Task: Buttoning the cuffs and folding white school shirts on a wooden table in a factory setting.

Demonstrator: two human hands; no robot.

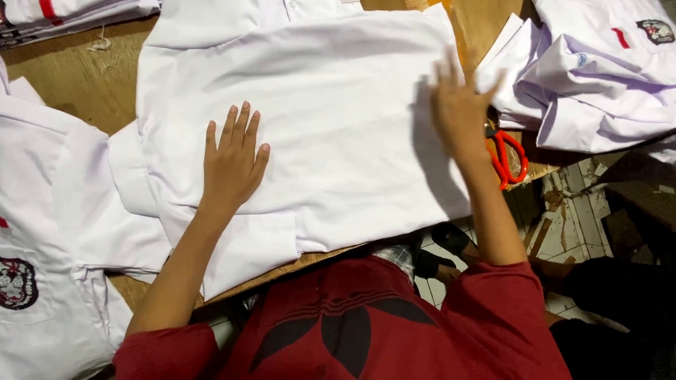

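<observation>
Two hands work a white shirt (310, 127) spread flat on a wooden table (77, 84), centre of view. At 9 o'clock lies a shirt pile (42, 246) with a dark crest. The left hand (232, 165) rests open, palm down, fingers spread, on the shirt's lower left part. The right hand (461, 112), blurred, is open with fingers splayed at the shirt's right edge, about 2 o'clock; it grips nothing. Red-handled scissors (507, 158) lie just beside that wrist. More shirts (591, 77) are heaped at 2 o'clock.
</observation>
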